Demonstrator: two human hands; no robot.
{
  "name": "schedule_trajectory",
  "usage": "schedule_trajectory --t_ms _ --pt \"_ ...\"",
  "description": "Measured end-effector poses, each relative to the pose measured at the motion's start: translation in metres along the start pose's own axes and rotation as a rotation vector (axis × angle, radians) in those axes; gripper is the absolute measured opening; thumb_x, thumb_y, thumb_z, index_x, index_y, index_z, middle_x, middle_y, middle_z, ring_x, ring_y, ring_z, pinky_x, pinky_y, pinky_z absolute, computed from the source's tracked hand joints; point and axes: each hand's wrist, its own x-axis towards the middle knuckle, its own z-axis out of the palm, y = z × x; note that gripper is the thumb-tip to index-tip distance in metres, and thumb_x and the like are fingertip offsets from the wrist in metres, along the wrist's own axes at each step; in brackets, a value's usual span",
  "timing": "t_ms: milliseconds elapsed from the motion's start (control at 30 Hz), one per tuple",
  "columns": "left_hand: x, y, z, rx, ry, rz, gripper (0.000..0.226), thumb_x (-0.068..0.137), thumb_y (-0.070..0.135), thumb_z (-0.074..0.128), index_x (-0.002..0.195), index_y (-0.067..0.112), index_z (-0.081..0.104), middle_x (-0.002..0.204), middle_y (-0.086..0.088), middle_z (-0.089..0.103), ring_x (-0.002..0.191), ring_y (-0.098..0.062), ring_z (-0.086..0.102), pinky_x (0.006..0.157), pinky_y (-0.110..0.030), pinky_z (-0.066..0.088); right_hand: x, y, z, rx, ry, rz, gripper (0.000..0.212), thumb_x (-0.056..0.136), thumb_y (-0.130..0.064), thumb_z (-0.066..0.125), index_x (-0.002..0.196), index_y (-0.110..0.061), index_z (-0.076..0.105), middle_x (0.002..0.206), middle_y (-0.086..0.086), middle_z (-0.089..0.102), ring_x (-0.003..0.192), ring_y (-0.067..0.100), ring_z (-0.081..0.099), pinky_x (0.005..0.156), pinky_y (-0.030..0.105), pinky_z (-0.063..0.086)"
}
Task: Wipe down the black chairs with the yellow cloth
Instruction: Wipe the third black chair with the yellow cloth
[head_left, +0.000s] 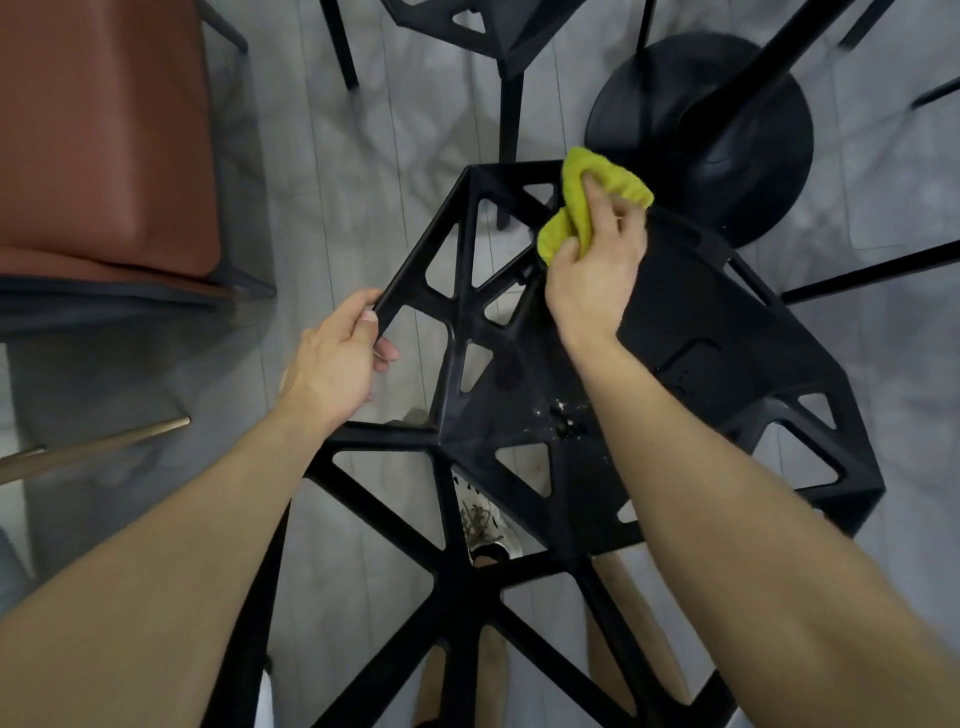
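Left hand gripping black chair, right hand clutching yellow cloth on its seat

Pale grey planks covered the floor, faintly glossy. A brown seat on a dark frame stood at the left, a brass-coloured leg slanted near it, and a round black base stood upper right.
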Motion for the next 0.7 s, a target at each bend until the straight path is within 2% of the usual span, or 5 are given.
schedule_trajectory --t_ms 100,267,467,600,700 --pt "-0.003 0.003 0.001 0.060 0.044 0.013 0.038 0.113 0.037 0.034 0.131 0.061 0.058 0.081 0.017 0.077 0.087 -0.009 0.076 0.080 -0.051 0.065 -0.056 0.009 0.019 -0.114 -0.301 -0.131 0.061 0.089 -0.004 0.061 0.147 -0.024 0.061 0.141 0.014 0.047 0.134 0.035 0.045 0.117 0.045 0.042" --pt "-0.006 0.006 0.001 0.097 0.051 0.026 0.040 0.113 0.036 0.033 0.137 0.055 0.058 0.079 0.015 0.077 0.082 -0.009 0.077 0.089 -0.054 0.063 -0.122 0.035 -0.001 0.003 -0.705 -0.160 0.053 0.092 -0.006 0.059 0.140 -0.027 0.069 0.130 0.001 0.052 0.124 0.026 0.053 0.112 0.038 0.046" --pt "-0.005 0.007 0.000 0.083 0.056 0.041 0.040 0.114 0.034 0.035 0.141 0.050 0.060 0.078 0.010 0.078 0.079 -0.013 0.078 0.076 -0.052 0.067 -0.013 -0.028 -0.008 0.228 -0.102 0.131 0.054 0.094 -0.009 0.055 0.145 -0.025 0.063 0.122 0.000 0.053 0.109 0.013 0.055 0.099 0.012 0.034" --pt "-0.002 0.003 0.000 0.036 0.044 0.034 0.041 0.114 0.033 0.036 0.142 0.050 0.060 0.077 0.009 0.078 0.078 -0.012 0.078 0.060 -0.039 0.063 0.021 -0.071 0.030 0.157 -0.324 0.000 0.060 0.094 -0.004 0.050 0.149 -0.025 0.060 0.149 0.006 0.046 0.137 0.025 0.050 0.118 0.025 0.033" --pt "-0.001 0.001 0.000 0.065 0.038 0.037 0.040 0.114 0.034 0.034 0.139 0.052 0.058 0.077 0.012 0.078 0.077 -0.008 0.077 0.076 -0.043 0.065 -0.027 -0.061 0.037 0.087 -0.406 0.001 0.061 0.095 -0.007 0.051 0.154 -0.024 0.054 0.143 0.008 0.044 0.132 0.032 0.049 0.119 0.040 0.038"
